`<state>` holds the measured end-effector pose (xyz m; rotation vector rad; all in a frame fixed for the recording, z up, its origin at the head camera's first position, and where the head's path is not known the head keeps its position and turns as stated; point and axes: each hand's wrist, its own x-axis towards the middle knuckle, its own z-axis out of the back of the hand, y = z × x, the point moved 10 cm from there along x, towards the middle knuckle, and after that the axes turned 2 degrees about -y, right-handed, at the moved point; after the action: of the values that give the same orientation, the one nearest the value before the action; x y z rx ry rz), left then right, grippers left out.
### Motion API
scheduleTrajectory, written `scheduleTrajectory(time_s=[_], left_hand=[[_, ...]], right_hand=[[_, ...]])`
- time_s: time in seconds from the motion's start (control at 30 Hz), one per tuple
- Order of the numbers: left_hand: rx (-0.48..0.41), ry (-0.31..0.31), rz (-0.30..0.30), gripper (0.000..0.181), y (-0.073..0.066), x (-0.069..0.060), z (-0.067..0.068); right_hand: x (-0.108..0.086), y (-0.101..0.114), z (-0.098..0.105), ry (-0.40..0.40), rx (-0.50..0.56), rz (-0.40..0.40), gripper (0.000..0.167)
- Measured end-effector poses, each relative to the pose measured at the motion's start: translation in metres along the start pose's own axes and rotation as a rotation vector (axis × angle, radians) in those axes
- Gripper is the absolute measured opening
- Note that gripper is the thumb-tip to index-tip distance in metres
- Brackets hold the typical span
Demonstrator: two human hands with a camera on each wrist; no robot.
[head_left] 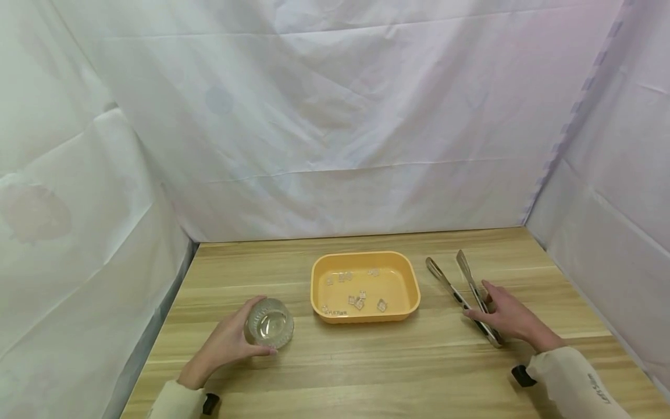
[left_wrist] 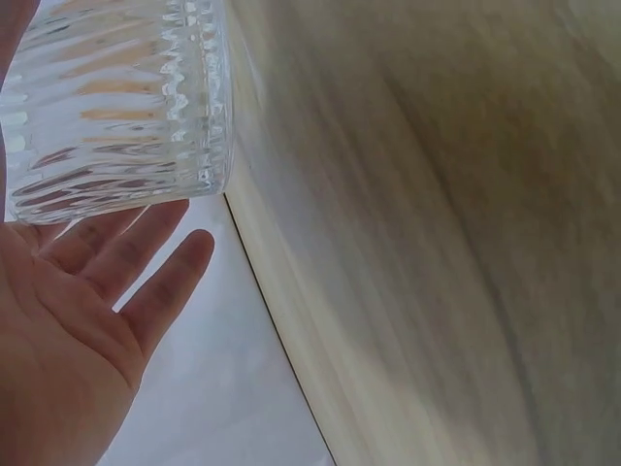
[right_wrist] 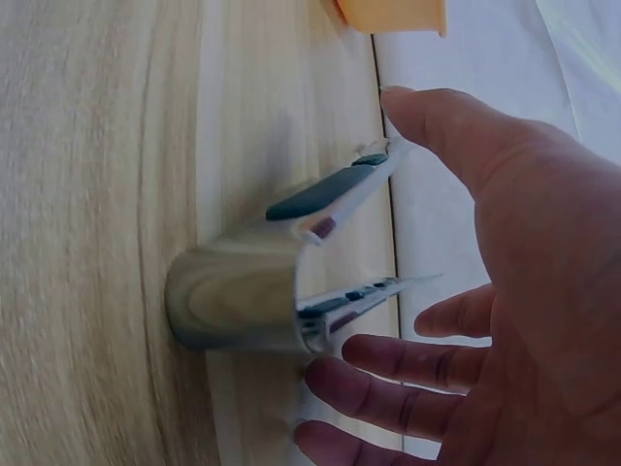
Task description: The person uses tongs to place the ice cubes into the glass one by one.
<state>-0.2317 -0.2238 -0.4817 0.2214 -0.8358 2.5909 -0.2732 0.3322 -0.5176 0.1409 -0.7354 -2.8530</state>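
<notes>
On the left of the table my left hand point(head_left: 228, 340) curves round a clear ribbed glass bowl point(head_left: 270, 323), thumb at the near side and fingers at the far side. In the left wrist view the ribbed glass point(left_wrist: 116, 112) stands between thumb and fingers, and the lower fingers are spread loosely. At the right, metal tongs point(head_left: 478, 317) with dark grip pads lie spread apart on the table. My right hand point(head_left: 506, 314) hovers over their hinged end, thumb and fingers apart on either side. The right wrist view shows a gap between fingers and tongs point(right_wrist: 238, 291).
A yellow tray point(head_left: 366, 318) sits in the middle, between the glass and the tongs. Several clear cubes point(head_left: 359, 303) lie scattered in it. White cloth point(head_left: 361, 116) hangs behind the wooden table point(head_left: 345, 372) and along both sides.
</notes>
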Motion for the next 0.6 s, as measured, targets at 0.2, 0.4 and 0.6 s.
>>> scheduleTrajectory(time_s=[0.2, 0.4, 0.6], left_hand=[[0.011, -0.023, 0.0, 0.113, -0.0006, 0.002, -0.0018], [0.044, -0.046, 0.012, 0.108, -0.0008, 0.0045, -0.0018], [0.035, -0.064, -0.005, 0.106, -0.0017, 0.0063, -0.0032]], right_hand=[[0.0037, -0.0004, -0.0032, -0.014, 0.01, 0.0, 0.101], [0.0057, -0.0031, -0.0066, -0.015, 0.018, -0.017, 0.092], [0.0065, -0.0036, -0.0071, -0.029, 0.019, -0.038, 0.075]])
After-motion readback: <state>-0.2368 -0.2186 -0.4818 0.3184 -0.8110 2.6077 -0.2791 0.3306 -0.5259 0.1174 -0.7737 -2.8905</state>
